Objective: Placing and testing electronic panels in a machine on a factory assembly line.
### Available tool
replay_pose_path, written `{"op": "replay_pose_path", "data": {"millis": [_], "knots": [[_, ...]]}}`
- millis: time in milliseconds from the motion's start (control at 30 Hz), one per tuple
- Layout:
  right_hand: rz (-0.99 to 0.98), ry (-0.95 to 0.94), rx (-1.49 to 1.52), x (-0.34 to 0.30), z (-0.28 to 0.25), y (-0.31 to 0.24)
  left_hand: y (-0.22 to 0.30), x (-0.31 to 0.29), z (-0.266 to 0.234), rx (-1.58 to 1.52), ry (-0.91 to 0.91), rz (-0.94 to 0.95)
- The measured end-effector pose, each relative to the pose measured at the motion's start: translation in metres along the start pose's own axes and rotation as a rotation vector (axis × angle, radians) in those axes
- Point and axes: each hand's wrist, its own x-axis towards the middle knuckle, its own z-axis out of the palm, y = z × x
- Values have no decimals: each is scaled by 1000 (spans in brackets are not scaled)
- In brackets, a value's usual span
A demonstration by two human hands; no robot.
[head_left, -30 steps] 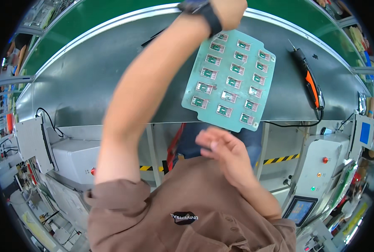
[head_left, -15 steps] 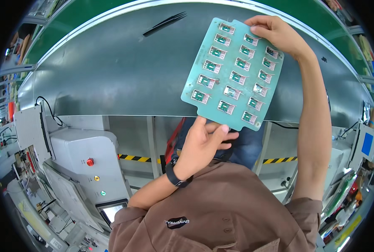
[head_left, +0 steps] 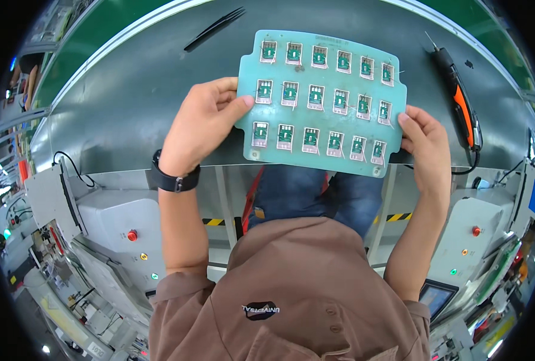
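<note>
A flat light-teal tray [head_left: 276,108] with notched corners is held up over the near edge of the worktable, its long side running left to right. Small green circuit boards [head_left: 316,96] sit in its cut-outs in three rows, with thin wires sticking out of many of them. My left hand [head_left: 202,123], with a black watch on the wrist, grips the tray's left edge, thumb on top. At the opposite edge, my right hand [head_left: 424,143] pinches the tray between thumb and fingers. The fingertips under the tray are hidden.
Black tweezers [head_left: 214,29] lie at the far left on the dark worktable [head_left: 129,108]. To the right rests an orange and black electric screwdriver [head_left: 460,99] with its cable. Grey machine housings with red buttons [head_left: 132,235] flank my body below the table edge.
The tray has turned from upright to sideways and come a little nearer. My left hand has moved up to its left edge, my right hand down to its right edge. The screwdriver has come into sight.
</note>
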Motion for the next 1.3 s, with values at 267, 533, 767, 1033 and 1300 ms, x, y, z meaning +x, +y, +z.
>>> {"op": "replay_pose_path", "data": {"millis": [267,533,767,1033,1300], "knots": [[-58,14,67,-11,9,4,-6,5,3,-186,-17,-102],[-112,42,173,-10,9,15,-4,-14,19,-275,132,-11],[-235,-261,188,-12,17,-12,22,-115,12,-326,345,45],[-285,-763,46,-48,96,-109,73,-288,18,-464,816,80],[-429,-1281,-304,-177,333,-149,21,-451,4,-478,1492,47]]}}
